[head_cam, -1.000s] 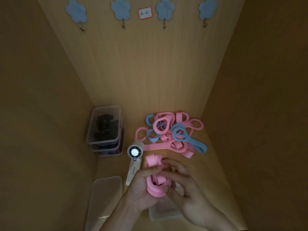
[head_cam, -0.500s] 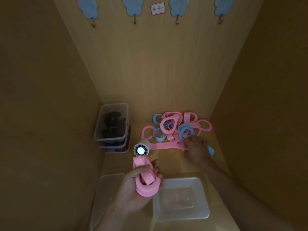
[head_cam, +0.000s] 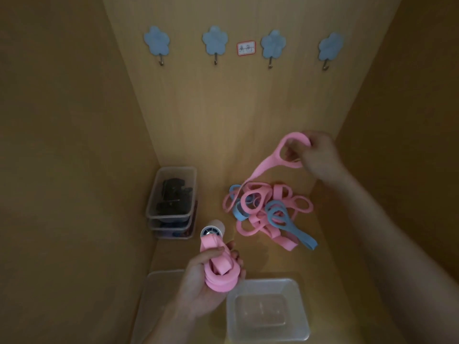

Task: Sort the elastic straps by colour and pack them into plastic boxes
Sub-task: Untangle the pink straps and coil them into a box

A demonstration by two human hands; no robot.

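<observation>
My left hand (head_cam: 198,286) grips a bundle of folded pink straps (head_cam: 219,269) above the shelf floor, just left of an empty clear plastic box (head_cam: 300,316). My right hand (head_cam: 320,152) is raised near the back wall and pinches the looped end of one pink strap (head_cam: 270,160). That strap stretches down to a tangled pile of pink and blue straps (head_cam: 268,214) on the floor. A blue strap (head_cam: 301,238) trails out of the pile toward the front right.
A stack of clear boxes with dark items (head_cam: 172,202) stands at the back left. A small white hand-held fan (head_cam: 212,230) lies before it. A clear lid (head_cam: 161,291) lies at front left. Several blue flower hooks (head_cam: 214,42) hang on the back wall.
My right hand left the bundle, reached into the pile, then lifted one pink strap up toward the back wall. My left hand kept hold of the pink bundle.
</observation>
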